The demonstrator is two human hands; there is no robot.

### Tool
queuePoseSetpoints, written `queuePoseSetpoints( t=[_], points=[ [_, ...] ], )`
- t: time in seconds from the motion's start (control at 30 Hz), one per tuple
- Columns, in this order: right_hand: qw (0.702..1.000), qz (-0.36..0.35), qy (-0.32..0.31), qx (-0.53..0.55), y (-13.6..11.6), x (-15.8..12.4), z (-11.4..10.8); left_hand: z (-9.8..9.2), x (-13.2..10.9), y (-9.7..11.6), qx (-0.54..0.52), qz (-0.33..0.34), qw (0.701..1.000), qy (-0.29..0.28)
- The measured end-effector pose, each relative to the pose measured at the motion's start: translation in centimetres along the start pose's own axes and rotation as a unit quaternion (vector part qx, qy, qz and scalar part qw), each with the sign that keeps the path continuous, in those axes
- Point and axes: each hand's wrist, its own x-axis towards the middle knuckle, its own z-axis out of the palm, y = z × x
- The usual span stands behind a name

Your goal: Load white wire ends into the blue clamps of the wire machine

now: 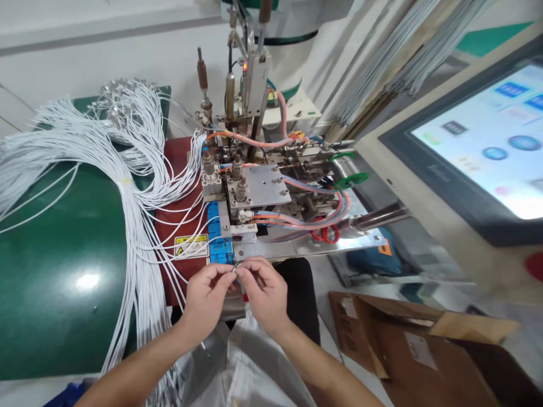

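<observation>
Green bench (55, 316) space spreads to your left, with a thick bundle of white cables (136, 226) draped along its right side, and a metal machine (263, 186) stands ahead of you. Your left hand (207, 297) and right hand (268, 294) nearly meet, thumbs and forefingers pinching a small white piece (234, 271), too tiny to make out fully. It sits just in front of the blue blocks (219, 249), where several cables reach. Rightward, a lit screen (487, 141) stands above a cardboard box (424, 350).
</observation>
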Motion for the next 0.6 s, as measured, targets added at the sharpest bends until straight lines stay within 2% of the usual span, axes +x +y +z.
queuePoseSetpoints(
  t=[0.07, 0.13, 0.23, 0.33, 0.43, 0.53, 0.6],
  points=[
    [0.998, -0.046, 0.003, -0.042, 0.0, 0.0, -0.1, 0.0, 0.0, 0.1, -0.020, -0.013, 1.000, -0.007],
    [0.991, -0.105, -0.022, -0.080, 0.0, 0.4, -0.6, -0.1, 0.1, 0.2, -0.031, -0.026, 0.999, -0.020],
    [0.973, -0.171, -0.102, -0.120, 0.0, 1.4, -1.6, -0.5, 0.2, 0.4, -0.014, -0.042, 0.998, -0.042],
    [0.954, -0.199, -0.178, -0.139, -0.3, 2.5, -2.5, -1.0, 0.4, 0.6, 0.041, -0.041, 0.996, -0.061],
    [0.936, -0.192, -0.254, -0.151, -1.0, 3.5, -3.0, -1.7, 0.7, 0.8, 0.134, 0.018, 0.987, -0.089],
    [0.908, -0.184, -0.331, -0.179, -1.5, 4.1, -3.1, -2.3, 0.9, 1.2, 0.243, 0.100, 0.956, -0.131],
    [0.908, -0.168, -0.344, -0.169, -1.5, 3.9, -2.8, -2.4, 0.9, 1.3, 0.274, 0.118, 0.943, -0.147]
  ],
)
